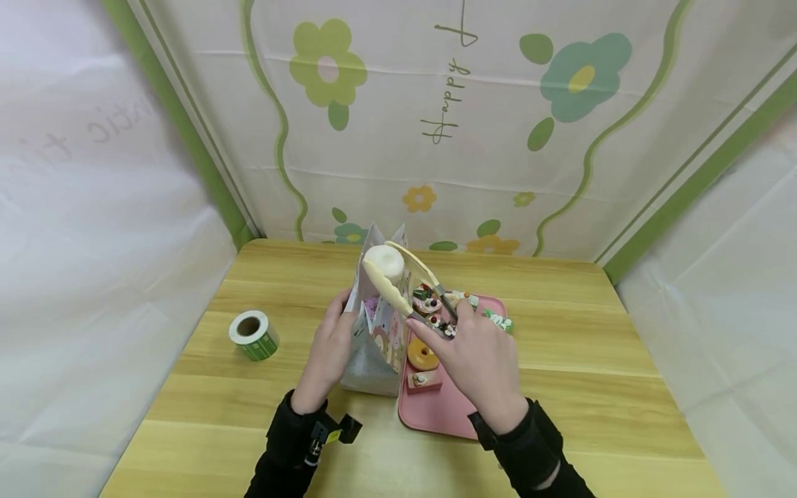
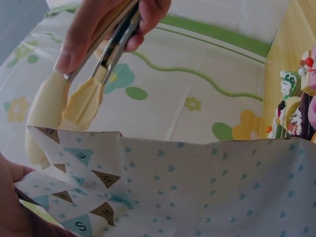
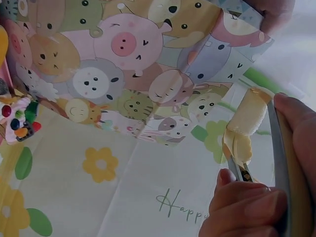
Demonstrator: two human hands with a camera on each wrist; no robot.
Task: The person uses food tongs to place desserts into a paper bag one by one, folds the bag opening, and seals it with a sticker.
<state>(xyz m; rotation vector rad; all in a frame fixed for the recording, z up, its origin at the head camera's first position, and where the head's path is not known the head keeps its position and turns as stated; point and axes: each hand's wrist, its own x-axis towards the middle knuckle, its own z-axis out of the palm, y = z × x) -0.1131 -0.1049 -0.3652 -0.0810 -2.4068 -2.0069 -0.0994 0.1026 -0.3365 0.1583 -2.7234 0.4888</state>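
Gripping tongs (image 1: 387, 287) in the curled right grip (image 1: 482, 356), with a white bun (image 1: 384, 260) between the tips, ahead-left of that grip, at the mouth of the paper bag (image 1: 370, 366); cannot tell how firmly clamped. Steadying the paper bag with the left grip (image 1: 330, 346). Probably midway through bagging. Seems to call for lowering the bun, then spreading the tongs, clear of the pink tray (image 1: 429, 411) beneath the right grip.

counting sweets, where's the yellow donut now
In the head view, the yellow donut is on the pink tray, right of the bag, behind the pink cake.
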